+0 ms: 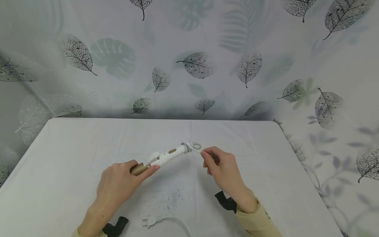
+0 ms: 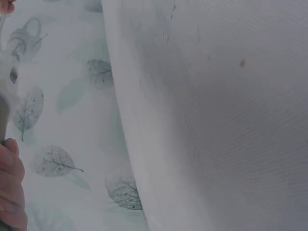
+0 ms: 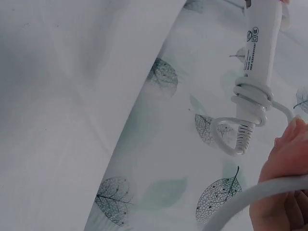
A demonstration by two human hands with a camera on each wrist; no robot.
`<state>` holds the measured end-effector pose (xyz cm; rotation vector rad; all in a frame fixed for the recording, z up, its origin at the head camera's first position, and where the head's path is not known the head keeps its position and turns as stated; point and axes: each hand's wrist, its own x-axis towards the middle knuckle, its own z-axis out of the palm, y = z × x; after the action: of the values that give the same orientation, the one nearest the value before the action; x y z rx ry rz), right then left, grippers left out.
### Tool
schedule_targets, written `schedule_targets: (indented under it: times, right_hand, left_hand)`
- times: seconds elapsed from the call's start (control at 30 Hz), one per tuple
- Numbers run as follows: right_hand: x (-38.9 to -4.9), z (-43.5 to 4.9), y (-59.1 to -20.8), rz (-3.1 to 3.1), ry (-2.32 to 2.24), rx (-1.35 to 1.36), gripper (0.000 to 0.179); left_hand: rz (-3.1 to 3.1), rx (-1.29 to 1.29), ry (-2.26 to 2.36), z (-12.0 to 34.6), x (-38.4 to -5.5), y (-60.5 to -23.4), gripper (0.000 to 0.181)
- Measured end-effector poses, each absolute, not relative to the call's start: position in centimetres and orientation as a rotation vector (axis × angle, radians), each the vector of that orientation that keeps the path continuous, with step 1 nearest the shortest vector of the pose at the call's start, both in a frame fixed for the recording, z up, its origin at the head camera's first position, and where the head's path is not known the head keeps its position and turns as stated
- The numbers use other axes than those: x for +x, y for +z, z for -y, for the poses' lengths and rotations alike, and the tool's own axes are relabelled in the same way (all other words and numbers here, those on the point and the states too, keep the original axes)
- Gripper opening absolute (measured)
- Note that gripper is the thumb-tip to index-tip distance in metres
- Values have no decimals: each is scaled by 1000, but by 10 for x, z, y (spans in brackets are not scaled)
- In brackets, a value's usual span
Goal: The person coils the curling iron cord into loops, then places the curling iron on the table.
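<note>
A curling iron [image 1: 170, 154] with a white handle and a gold-brown barrel is held up over the table, its cord end pointing right. My left hand [image 1: 119, 182] grips it by the barrel, thumb along the side near the clamp. White cord [image 3: 252, 96] winds several times around the handle's tail, with a loose loop beside the ribbed strain relief. Between thumb and forefinger my right hand [image 1: 222, 168] pinches the cord just right of those windings. In the right wrist view, a further stretch of cord [image 3: 255, 197] crosses in front of that hand.
The cord's two-pin plug [image 1: 152, 221] lies on the white-covered table [image 1: 74, 148] near the front edge. Behind and to the right hangs a leaf-patterned cloth [image 1: 219, 92]. Black wrist straps [image 1: 226, 201] show beside both yellow sleeves.
</note>
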<state>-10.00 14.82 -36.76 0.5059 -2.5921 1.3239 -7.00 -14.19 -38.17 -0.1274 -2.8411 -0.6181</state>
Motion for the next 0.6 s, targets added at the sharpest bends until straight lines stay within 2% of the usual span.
schedule_targets:
  times: [0.33, 0.6]
  right_hand:
    - [-98, -149, -360, 2684, 1563, 380, 10]
    - [-98, -150, -359, 2649, 1589, 704, 16]
  left_hand:
    - [2748, -145, -619, 144, -70, -383, 58]
    - [2667, -109, -691, 149, -72, -381, 53]
